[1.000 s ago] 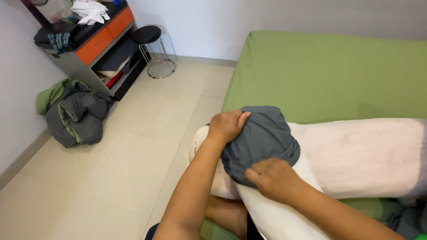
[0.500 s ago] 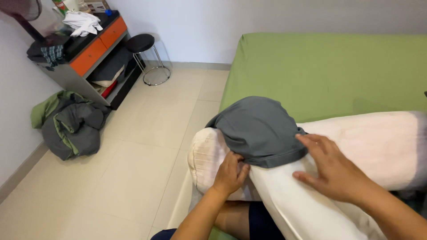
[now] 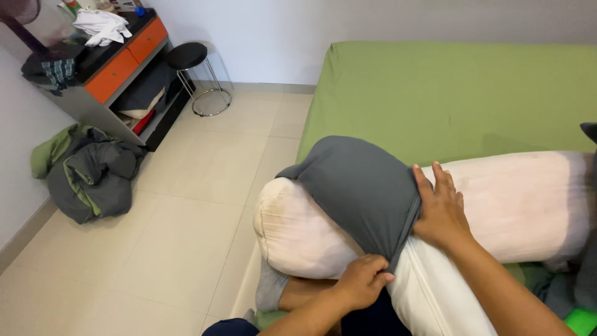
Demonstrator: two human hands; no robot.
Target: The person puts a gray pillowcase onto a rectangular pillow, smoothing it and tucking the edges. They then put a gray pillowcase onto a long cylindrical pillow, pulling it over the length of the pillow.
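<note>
The left hand [image 3: 362, 283] is nearest the camera, low in the frame. Its fingers [image 3: 377, 269] are curled and pinch the lower edge of the grey pillowcase [image 3: 360, 186], apparently holding that hem taut under the bolster. The right hand [image 3: 439, 210] lies flat on top of the long white bolster pillow [image 3: 516, 202], fingers spread and pressed against the case's far edge; the flat palm appears to steady the pillow while the thumb side bears on the fabric.

The grey pillowcase is draped over the bolster part-way along its length, not at the tip. The rounded white end [image 3: 292, 230] protrudes bare beyond it on the left. The cloth bulges upward in a dome, so it sits loosely rather than drawn tight.

The bolster lies across the near edge of the bed [image 3: 435, 93], which carries a green sheet. Its near end overhangs the edge above the person's lap, and this position keeps both hands within reach of the case.

Further out on the tiled floor [image 3: 186, 205] lies a heap of grey and green cloth [image 3: 87, 171] against the wall. Beyond it stands a grey cabinet with orange drawers [image 3: 118, 65], white cloth on top, and a round black stool [image 3: 189, 59] just beside it.
</note>
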